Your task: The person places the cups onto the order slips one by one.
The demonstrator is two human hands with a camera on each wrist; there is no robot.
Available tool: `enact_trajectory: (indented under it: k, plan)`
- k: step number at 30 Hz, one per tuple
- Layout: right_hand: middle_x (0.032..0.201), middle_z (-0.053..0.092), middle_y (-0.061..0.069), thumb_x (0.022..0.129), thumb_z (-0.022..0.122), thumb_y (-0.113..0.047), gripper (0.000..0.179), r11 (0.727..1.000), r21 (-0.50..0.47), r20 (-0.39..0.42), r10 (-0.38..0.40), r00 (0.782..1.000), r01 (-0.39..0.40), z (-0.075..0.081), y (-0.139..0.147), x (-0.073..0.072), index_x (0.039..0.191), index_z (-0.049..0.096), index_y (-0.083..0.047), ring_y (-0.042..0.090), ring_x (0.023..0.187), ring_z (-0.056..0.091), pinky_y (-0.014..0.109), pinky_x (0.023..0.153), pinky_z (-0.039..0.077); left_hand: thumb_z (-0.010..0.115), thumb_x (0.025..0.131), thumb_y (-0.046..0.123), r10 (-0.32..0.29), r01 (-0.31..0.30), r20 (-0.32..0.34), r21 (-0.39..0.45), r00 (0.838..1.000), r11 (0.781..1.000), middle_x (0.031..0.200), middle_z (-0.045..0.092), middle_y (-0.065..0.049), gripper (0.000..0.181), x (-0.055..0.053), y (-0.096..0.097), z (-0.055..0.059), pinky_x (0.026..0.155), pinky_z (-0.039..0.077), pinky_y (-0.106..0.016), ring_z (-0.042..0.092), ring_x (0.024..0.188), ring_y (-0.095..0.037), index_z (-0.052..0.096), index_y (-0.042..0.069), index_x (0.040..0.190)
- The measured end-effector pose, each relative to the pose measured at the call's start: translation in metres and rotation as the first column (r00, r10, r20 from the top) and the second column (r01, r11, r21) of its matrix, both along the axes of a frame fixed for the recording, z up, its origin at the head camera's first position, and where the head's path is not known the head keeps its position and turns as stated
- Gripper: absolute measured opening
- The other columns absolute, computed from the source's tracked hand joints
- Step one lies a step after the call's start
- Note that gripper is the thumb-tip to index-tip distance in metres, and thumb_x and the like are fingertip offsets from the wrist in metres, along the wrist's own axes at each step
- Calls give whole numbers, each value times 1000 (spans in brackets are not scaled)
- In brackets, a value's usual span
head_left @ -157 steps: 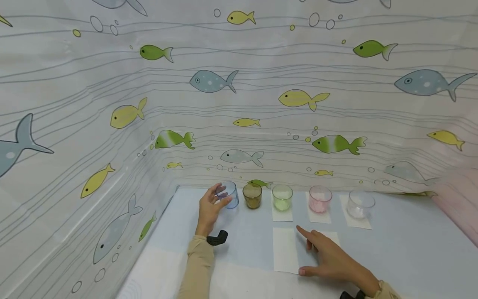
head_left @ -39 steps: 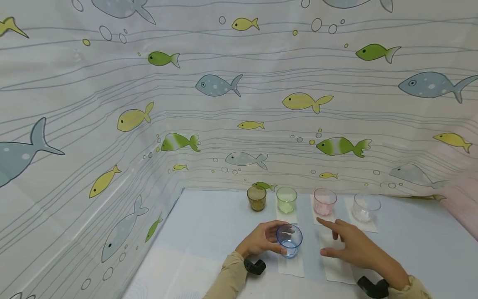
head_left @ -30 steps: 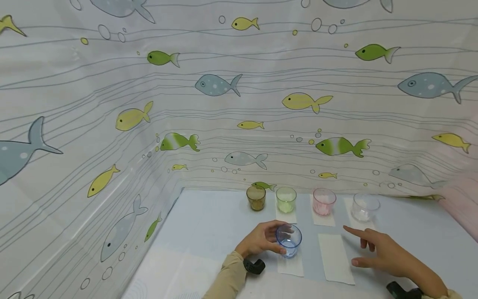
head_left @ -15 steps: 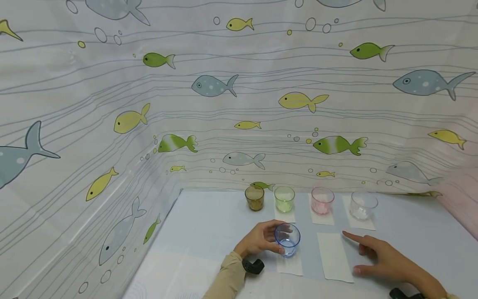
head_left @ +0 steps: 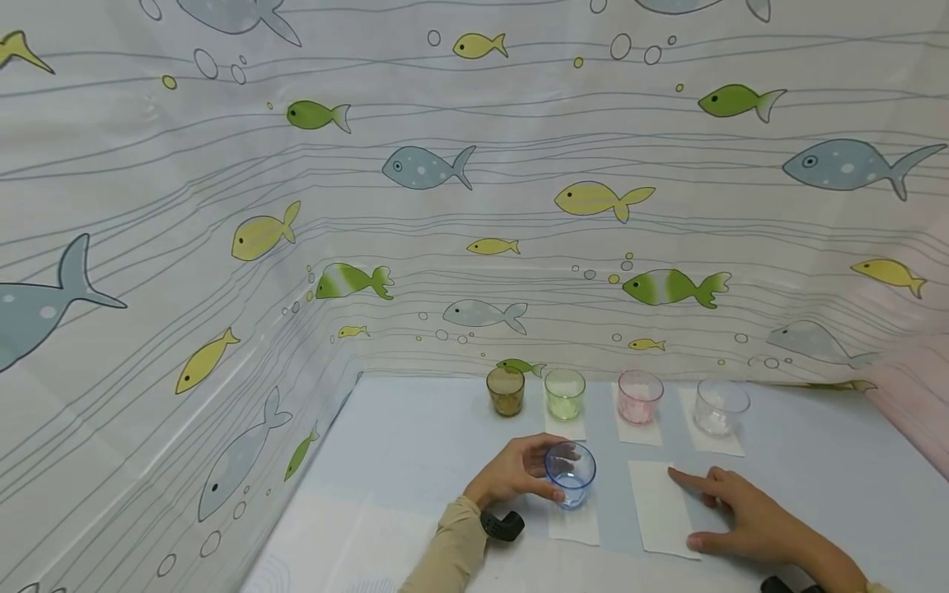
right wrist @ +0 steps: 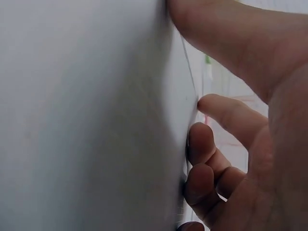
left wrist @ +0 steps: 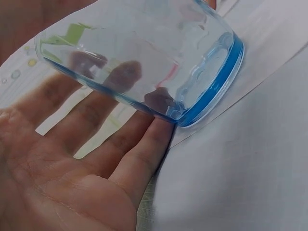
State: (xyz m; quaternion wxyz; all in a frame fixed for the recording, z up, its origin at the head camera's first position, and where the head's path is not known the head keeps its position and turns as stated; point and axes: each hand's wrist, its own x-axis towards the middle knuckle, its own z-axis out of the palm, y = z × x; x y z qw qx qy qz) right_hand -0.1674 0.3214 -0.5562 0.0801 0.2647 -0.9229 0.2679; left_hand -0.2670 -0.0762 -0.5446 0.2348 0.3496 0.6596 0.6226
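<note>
My left hand (head_left: 511,473) holds a clear blue glass (head_left: 572,487), fingers and thumb curled about its side. The glass stands upright on a white paper strip (head_left: 574,529); in the left wrist view its thick blue base (left wrist: 216,86) meets the paper. My right hand (head_left: 756,519) is at a second white paper strip (head_left: 658,511). Its straight index finger touches the strip's upper right corner and the thumb its lower right edge. In the right wrist view the other fingers (right wrist: 199,183) are bent, with nothing held in them.
Along the back of the table (head_left: 400,445) stand a brown glass (head_left: 506,394), a green glass (head_left: 565,397), a pink glass (head_left: 640,399) and a clear glass (head_left: 721,409). The last three stand on white paper strips. A fish-patterned curtain (head_left: 519,272) hangs behind and at the left.
Since the oldest frame, my left hand has brought the blue glass from the back row's left end onto the front strip. My right hand moved right, then slightly left onto the second strip's edge.
</note>
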Motion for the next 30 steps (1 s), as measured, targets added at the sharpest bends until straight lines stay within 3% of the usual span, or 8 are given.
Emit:
enact_trajectory:
  k: [8,12,17,20,24,26,28,30]
  plan:
    - [86,35,-13,79,92,-48,83,1000,25,-36,-1,999,2,1,0,-1,152,60,-25,-5,78,29,18,62,25,81,79,-18,10,-10,15,-13,1000,1000,150,62,-19,78,0,2,3,115,52,-35,63,137,-28,55,6,149]
    - [86,35,-12,79,91,-49,83,999,33,-18,-12,1000,12,1,0,0,153,59,-26,-4,78,29,19,62,25,80,81,-16,-18,19,17,-24,1000,1000,151,59,-22,79,0,2,5,116,51,-33,62,138,-27,51,5,151]
    - [86,35,-12,79,91,-50,85,999,41,-26,-17,1000,19,1,-2,0,153,59,-24,-4,79,30,19,63,25,85,85,-2,-96,96,13,-21,995,995,157,52,-26,92,-3,-6,8,120,46,-34,55,145,-32,36,8,163]
    - [86,35,-12,79,90,-51,86,999,46,-18,-20,1000,21,3,-3,-1,153,58,-23,-4,79,30,19,63,25,87,88,10,-80,80,-2,12,997,997,157,52,-27,95,-7,-14,8,120,46,-34,54,145,-37,31,7,165]
    - [86,36,-10,81,89,-51,86,998,51,25,-26,999,24,4,-3,-1,155,56,-23,-3,78,29,19,63,24,79,96,16,73,-68,-47,90,996,994,149,58,-31,76,-12,-22,8,111,55,-35,61,137,-40,39,-4,158]
    - [86,37,-9,81,88,-51,86,998,50,37,-26,999,24,4,-2,-1,156,56,-21,-3,78,29,19,63,25,75,99,14,195,-188,-43,139,980,972,143,61,-34,65,-13,-24,8,105,59,-37,67,129,-38,44,-9,152]
    - [86,37,-9,81,89,-50,87,999,46,45,-27,999,25,5,-3,0,155,56,-20,-3,78,30,20,63,25,73,100,13,337,-328,-20,189,941,926,134,66,-35,56,-14,-26,8,99,62,-39,73,118,-33,51,-13,144]
    - [86,37,-9,81,89,-50,87,999,38,52,-26,998,25,5,-3,1,155,56,-20,-2,78,30,20,63,25,75,100,12,484,-472,2,225,875,852,124,72,-32,48,-16,-27,7,92,65,-39,78,105,-26,58,-14,136]
